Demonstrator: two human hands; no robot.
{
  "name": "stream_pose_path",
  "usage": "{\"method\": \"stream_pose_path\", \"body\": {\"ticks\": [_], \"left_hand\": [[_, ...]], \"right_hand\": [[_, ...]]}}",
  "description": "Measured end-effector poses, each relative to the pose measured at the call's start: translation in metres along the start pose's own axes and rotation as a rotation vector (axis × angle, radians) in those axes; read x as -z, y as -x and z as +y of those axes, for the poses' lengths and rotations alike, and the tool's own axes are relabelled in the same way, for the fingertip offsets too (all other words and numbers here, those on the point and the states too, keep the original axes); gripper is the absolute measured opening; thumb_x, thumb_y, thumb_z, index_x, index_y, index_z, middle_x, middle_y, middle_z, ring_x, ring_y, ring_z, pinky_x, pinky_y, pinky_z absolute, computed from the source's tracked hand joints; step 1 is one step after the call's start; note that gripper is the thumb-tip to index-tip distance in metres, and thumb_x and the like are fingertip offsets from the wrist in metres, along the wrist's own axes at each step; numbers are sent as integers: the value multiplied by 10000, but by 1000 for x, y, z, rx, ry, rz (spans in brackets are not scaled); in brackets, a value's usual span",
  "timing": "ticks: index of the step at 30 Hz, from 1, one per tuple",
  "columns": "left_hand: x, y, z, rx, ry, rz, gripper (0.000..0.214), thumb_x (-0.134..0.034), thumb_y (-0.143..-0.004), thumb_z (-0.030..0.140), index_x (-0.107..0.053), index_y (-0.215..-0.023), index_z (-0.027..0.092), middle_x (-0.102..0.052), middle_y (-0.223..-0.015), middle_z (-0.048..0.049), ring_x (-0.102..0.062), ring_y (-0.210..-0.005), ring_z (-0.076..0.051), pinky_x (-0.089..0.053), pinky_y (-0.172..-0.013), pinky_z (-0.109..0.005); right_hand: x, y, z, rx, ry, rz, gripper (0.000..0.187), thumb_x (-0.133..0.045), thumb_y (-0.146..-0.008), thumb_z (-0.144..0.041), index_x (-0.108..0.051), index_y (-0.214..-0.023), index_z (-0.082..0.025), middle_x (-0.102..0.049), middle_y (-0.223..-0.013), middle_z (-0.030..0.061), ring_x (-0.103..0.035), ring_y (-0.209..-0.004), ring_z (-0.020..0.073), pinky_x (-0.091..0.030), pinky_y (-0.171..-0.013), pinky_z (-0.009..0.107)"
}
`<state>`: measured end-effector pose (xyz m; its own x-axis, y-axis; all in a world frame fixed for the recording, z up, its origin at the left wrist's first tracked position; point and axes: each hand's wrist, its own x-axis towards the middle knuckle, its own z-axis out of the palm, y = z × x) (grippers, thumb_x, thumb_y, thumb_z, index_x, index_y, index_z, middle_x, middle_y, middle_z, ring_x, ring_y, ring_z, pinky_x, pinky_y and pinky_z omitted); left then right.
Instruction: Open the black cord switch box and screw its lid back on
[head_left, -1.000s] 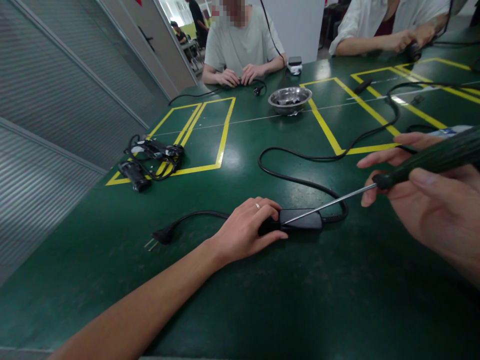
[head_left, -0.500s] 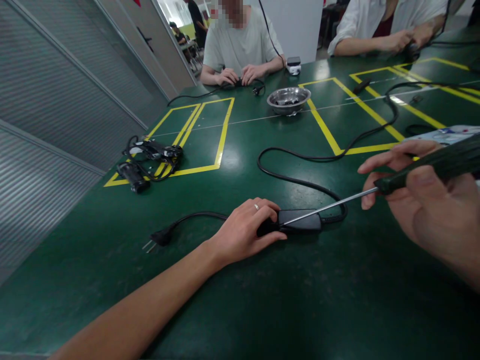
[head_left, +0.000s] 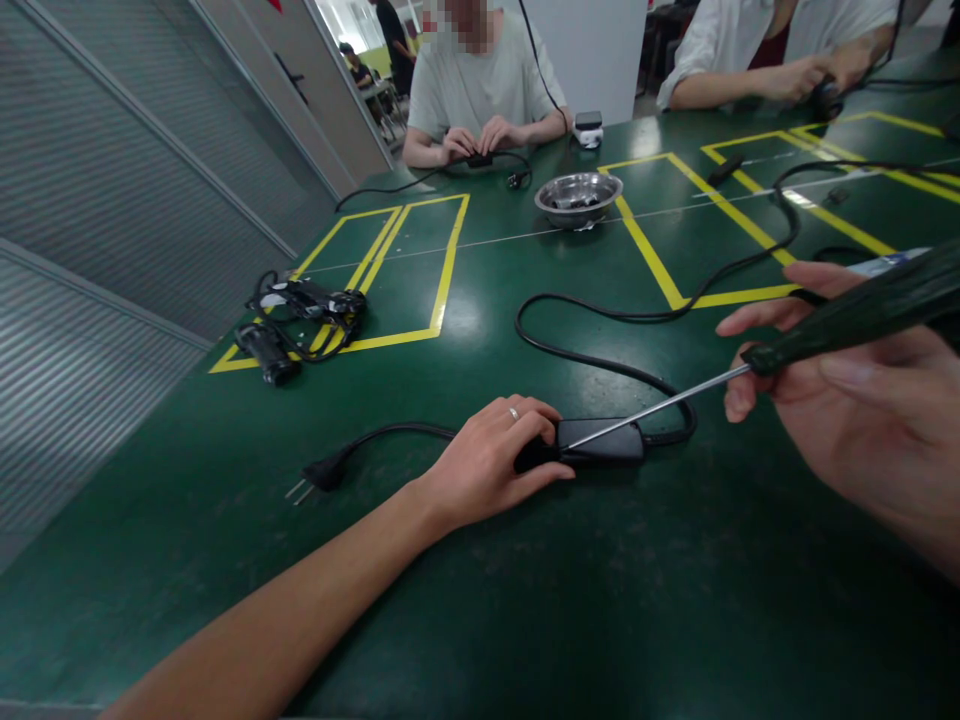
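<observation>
Head view: steel bowl [head_left: 577,216] holds dark bits [head_left: 573,202]; left hand [head_left: 491,460] pins adapter [head_left: 602,441].

Dark green surface [head_left: 525,620], yellow tape rectangles [head_left: 448,262] laid across it; overhead light glares off the top; ribbed grey wall panels [head_left: 90,200] along the left; grey door [head_left: 285,80] with dark handle beyond; white partition [head_left: 592,50] at far edge.

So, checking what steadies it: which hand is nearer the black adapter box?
Left. The left hand rests on the adapter box at its left end; the right hand is off to its right, holding a screwdriver whose tip reaches it.
</observation>
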<state>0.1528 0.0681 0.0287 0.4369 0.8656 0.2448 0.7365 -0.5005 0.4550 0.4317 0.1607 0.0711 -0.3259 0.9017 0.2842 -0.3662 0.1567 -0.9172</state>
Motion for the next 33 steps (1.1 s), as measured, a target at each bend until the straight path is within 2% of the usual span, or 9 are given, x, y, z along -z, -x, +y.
{"method": "stream_pose_path", "body": {"ticks": [4, 10, 14, 16, 20, 25, 27, 30, 33], "left_hand": [[0, 0, 0, 0, 4, -2, 277, -630, -887, 419, -511, -950, 177, -610, -1145, -83, -569, -990, -195, -466, -848, -353], [0, 0, 0, 7, 17, -11, 277, -614, -897, 425, -510, -956, 176, -609, -1144, -95, -567, -986, -206, -465, -848, -366], [1, 0, 0, 6, 17, -11, 278, -614, -897, 426, -509, -963, 177, -609, -1139, -95, -566, -982, -207, -466, -843, -365], [1, 0, 0, 6, 16, -10, 278, -614, -897, 425, -509, -965, 178, -608, -1143, -96, -567, -986, -207, -467, -845, -365], [0, 0, 0, 6, 19, -5, 278, -611, -897, 428, -510, -965, 178, -608, -1143, -104, -573, -989, -212, -472, -840, -365], [0, 0, 0, 6, 24, -7, 285, -598, -902, 441, -508, -963, 178, -607, -1135, -108, -571, -976, -214, -470, -838, -372], [0, 0, 0, 4, 25, -9, 286, -599, -902, 441, -505, -962, 178, -607, -1130, -105, -570, -973, -211, -468, -837, -369], [0, 0, 0, 4, 26, -12, 282, -604, -901, 435, -503, -960, 178, -605, -1133, -101, -566, -980, -209, -465, -845, -368], [0, 0, 0, 10, 24, -16, 278, -599, -903, 434, -508, -964, 178, -604, -1134, -104, -565, -986, -213, -469, -846, -371]], "right_hand": [[-3, 1, 1, 63, 65, 33, 438, -560, -788, -84, -602, -1213, -182, -683, -1023, 105, -633, -645, 201, -517, -479, 367], [-3, -1, 3, 160, 189, 57, 215, -673, -787, -142, -652, -986, -220, -662, -1010, 87, -651, -870, 256, -522, -458, 346], [0, -1, 6, 162, 241, 26, 135, -669, -814, -209, -655, -946, -233, -663, -1008, 67, -655, -752, 212, -537, -469, 357], [0, -1, 8, 163, 217, 31, 179, -666, -814, -209, -655, -992, -230, -662, -987, 60, -652, -744, 207, -539, -461, 351], [-3, 0, 7, 149, 143, 47, 336, -628, -825, -222, -629, -1161, -219, -663, -957, 84, -639, -913, 267, -532, -443, 339], [-6, 2, 1, 66, 73, 22, 495, -555, -780, -112, -592, -1265, -205, -681, -990, 100, -633, -721, 222, -533, -476, 372], [-6, 3, 0, 95, 82, 22, 459, -558, -776, -92, -631, -1218, -190, -674, -1001, 104, -637, -760, 229, -526, -472, 363], [-6, 4, 1, 148, 106, 47, 290, -601, -787, -94, -701, -1044, -183, -652, -1032, 105, -630, -872, 243, -510, -452, 332], [-5, 3, 2, 162, 160, 63, 158, -648, -791, -130, -693, -926, -199, -639, -977, 81, -627, -838, 227, -513, -450, 327]]}}
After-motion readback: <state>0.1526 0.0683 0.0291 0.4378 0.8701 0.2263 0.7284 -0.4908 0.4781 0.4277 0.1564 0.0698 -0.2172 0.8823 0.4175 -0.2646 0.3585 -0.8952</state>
